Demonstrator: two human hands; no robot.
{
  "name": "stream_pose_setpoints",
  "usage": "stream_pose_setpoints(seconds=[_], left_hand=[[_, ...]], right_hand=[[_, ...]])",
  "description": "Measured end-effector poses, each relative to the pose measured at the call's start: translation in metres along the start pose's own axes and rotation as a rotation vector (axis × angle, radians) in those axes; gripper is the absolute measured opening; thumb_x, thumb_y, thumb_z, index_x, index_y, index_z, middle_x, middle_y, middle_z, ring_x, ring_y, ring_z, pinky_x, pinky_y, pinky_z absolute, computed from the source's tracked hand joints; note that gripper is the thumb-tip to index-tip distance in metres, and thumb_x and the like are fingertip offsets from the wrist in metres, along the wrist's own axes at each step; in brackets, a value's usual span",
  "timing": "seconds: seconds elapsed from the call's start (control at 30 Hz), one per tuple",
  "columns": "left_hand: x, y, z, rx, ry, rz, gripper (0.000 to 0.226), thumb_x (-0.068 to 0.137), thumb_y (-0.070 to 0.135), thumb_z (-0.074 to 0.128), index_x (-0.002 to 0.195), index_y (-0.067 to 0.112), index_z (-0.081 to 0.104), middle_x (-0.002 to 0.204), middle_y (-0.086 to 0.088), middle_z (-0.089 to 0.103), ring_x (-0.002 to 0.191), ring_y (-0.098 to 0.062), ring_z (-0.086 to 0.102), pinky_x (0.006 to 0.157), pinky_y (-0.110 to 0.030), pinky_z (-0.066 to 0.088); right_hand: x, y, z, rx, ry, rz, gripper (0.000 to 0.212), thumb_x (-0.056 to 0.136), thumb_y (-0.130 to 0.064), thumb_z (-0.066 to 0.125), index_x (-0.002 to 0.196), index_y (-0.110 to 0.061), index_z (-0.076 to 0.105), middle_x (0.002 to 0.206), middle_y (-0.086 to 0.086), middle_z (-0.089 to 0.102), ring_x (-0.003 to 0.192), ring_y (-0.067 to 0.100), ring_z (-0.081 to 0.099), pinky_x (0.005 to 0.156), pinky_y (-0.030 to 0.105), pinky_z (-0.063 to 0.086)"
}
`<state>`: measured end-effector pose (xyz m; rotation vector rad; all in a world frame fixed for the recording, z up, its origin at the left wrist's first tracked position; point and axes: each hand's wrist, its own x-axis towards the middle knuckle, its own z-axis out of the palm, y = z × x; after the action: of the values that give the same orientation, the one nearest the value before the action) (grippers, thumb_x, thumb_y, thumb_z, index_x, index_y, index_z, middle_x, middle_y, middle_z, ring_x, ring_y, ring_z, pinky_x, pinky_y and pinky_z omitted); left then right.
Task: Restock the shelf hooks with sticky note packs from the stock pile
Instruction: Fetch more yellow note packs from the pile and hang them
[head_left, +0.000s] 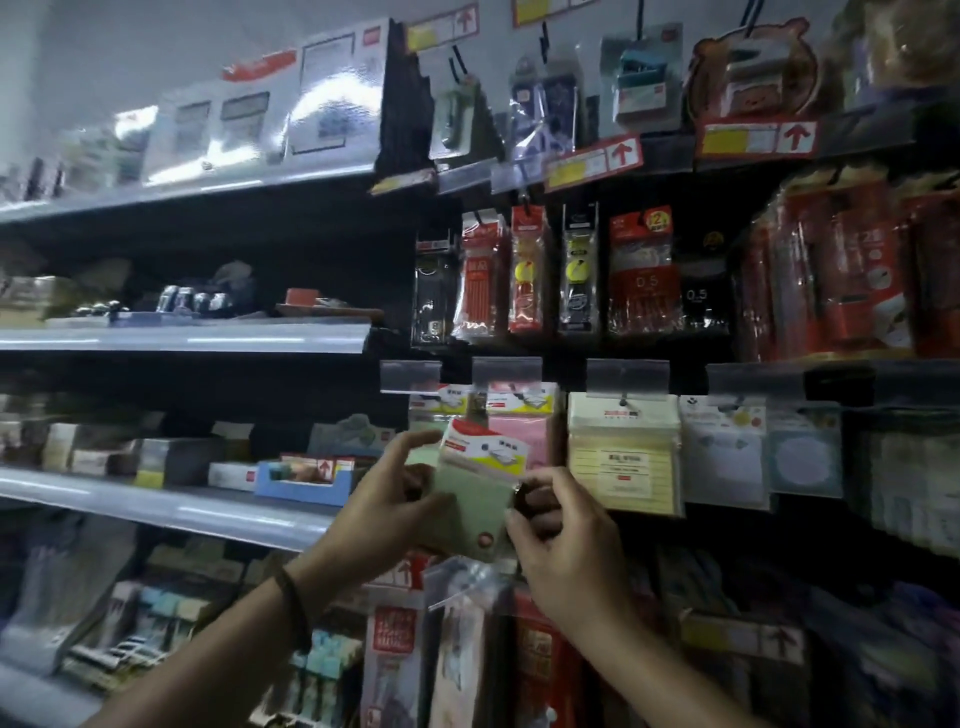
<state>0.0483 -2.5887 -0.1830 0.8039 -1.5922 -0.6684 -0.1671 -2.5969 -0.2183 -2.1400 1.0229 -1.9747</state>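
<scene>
Green sticky note pack (475, 499): matt paper pad in clear glossy plastic film, printed paper header card. Yellow sticky note pack (623, 457) and pink sticky note pack (519, 431): same glossy film over matt paper. Label holders (506, 371): clear smooth plastic. Pen packs (644, 275): crinkly shiny film. Shelf edge (182, 338): smooth grey with a sheen, looks like painted metal. Blue tray (306, 488): matt cardboard. Top-shelf boxes (332, 88): glossy, strong glare.

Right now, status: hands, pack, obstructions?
Left hand and right hand both grip green sticky note pack. Pack tilted, whether hooked unclear. Pink pack hangs directly behind.
</scene>
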Motion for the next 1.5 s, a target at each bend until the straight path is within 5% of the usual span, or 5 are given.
stream_pose_setpoints(seconds=[0.23, 0.9, 1.2, 1.37, 1.5], left_hand=[[-0.004, -0.019, -0.034, 0.003, 0.060, 0.061, 0.053, 0.099, 0.007, 0.071, 0.134, 0.044, 0.056, 0.118, -0.012, 0.073, 0.108, -0.032, 0.076, 0.076, -0.049, 0.067], [0.075, -0.045, -0.060, 0.151, 0.342, 0.200, 0.053, 0.097, 0.011, 0.075, 0.129, 0.053, 0.071, 0.109, 0.010, 0.077, 0.096, -0.010, 0.076, 0.087, -0.041, 0.066], [0.090, -0.053, -0.061, 0.335, 0.290, 0.307, 0.056, 0.101, 0.010, 0.069, 0.142, 0.047, 0.059, 0.089, 0.021, 0.061, 0.076, 0.000, 0.061, 0.067, -0.014, 0.050], [0.102, -0.061, -0.067, 0.508, 0.184, 0.237, 0.066, 0.103, 0.013, 0.065, 0.153, 0.052, 0.047, 0.132, 0.009, 0.064, 0.111, -0.010, 0.066, 0.095, -0.037, 0.060], [0.111, -0.056, -0.062, 0.776, 0.084, 0.125, 0.076, 0.097, 0.027, 0.069, 0.162, 0.047, 0.034, 0.134, -0.007, 0.059, 0.124, -0.026, 0.057, 0.111, -0.042, 0.049]], right_hand=[[0.018, -0.005, 0.062, 0.255, -0.072, 0.134, 0.035, 0.099, -0.009, 0.073, 0.124, -0.032, 0.071, 0.113, -0.010, 0.074, 0.094, 0.008, 0.076, 0.068, 0.024, 0.064], [0.087, -0.002, 0.133, 0.021, 0.143, -0.057, 0.044, 0.098, -0.006, 0.070, 0.134, -0.032, 0.071, 0.115, -0.020, 0.069, 0.088, 0.002, 0.072, 0.075, 0.027, 0.065], [0.092, 0.006, 0.132, -0.060, 0.179, -0.171, 0.042, 0.098, -0.005, 0.069, 0.136, -0.021, 0.070, 0.124, -0.014, 0.066, 0.098, 0.009, 0.070, 0.085, 0.029, 0.062], [0.097, -0.002, 0.125, -0.288, 0.059, -0.102, 0.047, 0.097, -0.015, 0.066, 0.143, -0.023, 0.064, 0.124, -0.004, 0.062, 0.110, 0.018, 0.065, 0.093, 0.032, 0.056], [0.105, -0.017, 0.116, -0.628, -0.263, 0.054, 0.080, 0.095, -0.035, 0.068, 0.164, -0.028, 0.028, 0.137, 0.007, 0.055, 0.119, 0.029, 0.062, 0.088, 0.039, 0.057]])
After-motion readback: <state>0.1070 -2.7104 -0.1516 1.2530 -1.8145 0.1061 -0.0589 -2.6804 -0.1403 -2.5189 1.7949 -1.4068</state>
